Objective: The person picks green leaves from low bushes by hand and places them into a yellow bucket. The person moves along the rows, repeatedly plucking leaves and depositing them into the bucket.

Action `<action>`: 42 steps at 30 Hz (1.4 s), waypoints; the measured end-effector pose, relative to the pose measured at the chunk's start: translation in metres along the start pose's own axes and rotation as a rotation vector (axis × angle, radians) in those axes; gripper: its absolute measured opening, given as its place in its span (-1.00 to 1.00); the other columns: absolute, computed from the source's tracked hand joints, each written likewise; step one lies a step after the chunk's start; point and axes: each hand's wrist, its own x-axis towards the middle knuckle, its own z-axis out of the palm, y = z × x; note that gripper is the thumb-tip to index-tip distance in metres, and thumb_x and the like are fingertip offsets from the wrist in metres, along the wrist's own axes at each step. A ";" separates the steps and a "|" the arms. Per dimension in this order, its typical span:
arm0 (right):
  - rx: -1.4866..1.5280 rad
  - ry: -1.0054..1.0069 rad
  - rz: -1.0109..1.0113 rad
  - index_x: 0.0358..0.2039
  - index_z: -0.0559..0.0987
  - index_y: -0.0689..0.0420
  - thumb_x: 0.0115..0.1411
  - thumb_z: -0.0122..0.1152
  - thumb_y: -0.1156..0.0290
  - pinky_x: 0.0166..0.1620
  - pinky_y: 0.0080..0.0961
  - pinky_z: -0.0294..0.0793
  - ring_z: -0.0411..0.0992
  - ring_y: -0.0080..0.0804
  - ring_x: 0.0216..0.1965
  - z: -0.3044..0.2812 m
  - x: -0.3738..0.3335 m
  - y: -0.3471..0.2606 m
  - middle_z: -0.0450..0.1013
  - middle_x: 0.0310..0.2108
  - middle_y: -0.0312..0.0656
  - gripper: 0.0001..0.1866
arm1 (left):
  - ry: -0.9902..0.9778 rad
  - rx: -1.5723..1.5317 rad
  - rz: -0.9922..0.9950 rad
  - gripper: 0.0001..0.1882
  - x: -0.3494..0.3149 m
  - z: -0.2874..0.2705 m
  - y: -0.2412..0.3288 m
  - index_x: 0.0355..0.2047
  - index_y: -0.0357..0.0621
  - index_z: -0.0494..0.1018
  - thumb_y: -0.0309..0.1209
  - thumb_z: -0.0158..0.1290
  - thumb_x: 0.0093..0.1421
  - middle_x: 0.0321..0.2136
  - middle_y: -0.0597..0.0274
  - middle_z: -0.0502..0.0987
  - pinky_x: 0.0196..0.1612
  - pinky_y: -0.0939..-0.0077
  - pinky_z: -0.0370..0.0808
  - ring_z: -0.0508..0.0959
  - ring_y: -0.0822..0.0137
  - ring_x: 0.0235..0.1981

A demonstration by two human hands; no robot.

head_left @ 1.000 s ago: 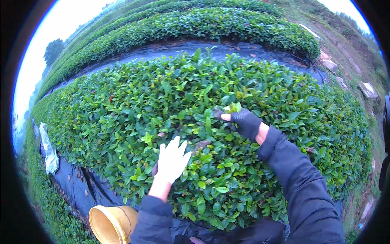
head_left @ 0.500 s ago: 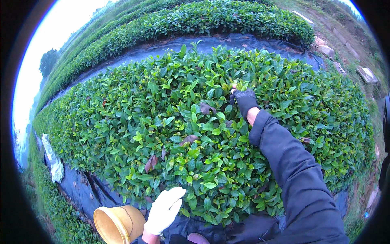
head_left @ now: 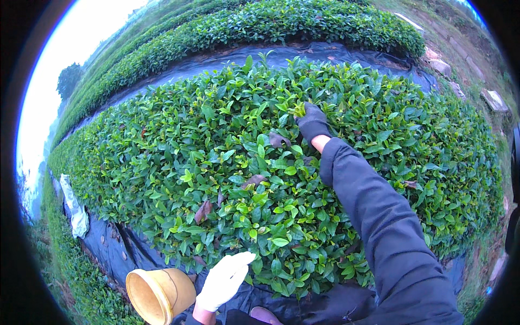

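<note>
A wide, dense tea bush (head_left: 216, 141) with glossy green leaves fills the middle of the view. At its far side, my right hand (head_left: 313, 122), in a dark glove, is closed among the top leaves. Yellow-green tea shoots (head_left: 298, 110) poke out at its fingers. Nearer me, my left hand (head_left: 225, 281) wears a white glove and hovers by the bush's near edge, fingers stretched out with nothing seen in them. To its left a yellowish bucket (head_left: 181, 295) leans over, its mouth turned left and toward me.
Black ground sheeting (head_left: 108, 241) runs along both sides of the bush. A pale crumpled bag (head_left: 76, 211) lies at the left. Another hedge row (head_left: 244, 30) stands beyond, and stones (head_left: 441, 67) line the slope at right. Brown dead leaves (head_left: 203, 212) rest on the bush.
My right hand has shifted a little left over the leaves, still closed around shoots. My left hand has turned slightly, its fingers closer together. The whole view has shifted a bit.
</note>
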 end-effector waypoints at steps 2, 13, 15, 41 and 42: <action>0.022 0.066 0.020 -0.23 0.54 0.17 -0.05 0.32 0.36 -0.14 -0.25 0.45 0.47 0.03 -0.21 0.000 0.000 -0.004 0.50 -0.26 0.07 -0.66 | -0.005 -0.008 -0.004 -0.72 0.000 0.001 0.001 -0.05 -0.17 0.49 -0.45 -0.05 0.24 -0.12 0.15 0.55 0.00 0.49 0.41 0.53 0.26 -0.11; 0.845 -0.877 0.156 -0.24 0.58 0.16 0.06 0.33 0.35 -0.38 -0.55 0.40 0.39 -0.59 -0.48 -0.079 -0.107 -0.045 0.50 -0.43 -0.33 -0.75 | -0.062 -0.081 -0.058 -0.71 0.003 0.007 -0.004 -0.03 -0.04 0.48 -0.39 -0.05 0.25 -0.14 0.16 0.54 -0.08 0.44 0.44 0.52 0.18 -0.20; 0.919 -1.034 0.262 -0.14 0.54 0.19 0.08 0.29 0.35 -0.38 -0.57 0.40 0.38 -0.61 -0.45 -0.104 -0.097 -0.058 0.46 -0.43 -0.33 -0.66 | -0.093 -0.073 -0.052 -0.71 0.005 0.008 -0.001 -0.03 -0.06 0.48 -0.39 -0.05 0.26 -0.13 0.16 0.54 -0.06 0.45 0.44 0.52 0.19 -0.17; 1.220 -1.522 0.234 0.09 0.39 0.20 0.05 0.21 0.37 -0.24 -0.58 0.46 0.42 -0.61 -0.27 -0.089 -0.187 -0.126 0.47 -0.21 -0.29 -0.45 | 0.200 -0.752 -0.199 -0.79 0.063 -0.007 0.005 -0.33 -0.27 0.50 -0.34 0.03 0.22 -0.49 0.27 0.51 -0.37 0.62 0.40 0.46 0.49 -0.50; 1.176 -1.456 0.170 0.04 0.43 0.19 0.07 0.19 0.32 -0.23 -0.54 0.47 0.43 -0.57 -0.29 -0.082 -0.190 -0.121 0.47 -0.23 -0.27 -0.50 | 0.208 -0.763 -0.198 -0.79 0.063 -0.008 0.006 -0.31 -0.27 0.49 -0.35 0.02 0.22 -0.48 0.27 0.52 -0.36 0.62 0.40 0.47 0.49 -0.49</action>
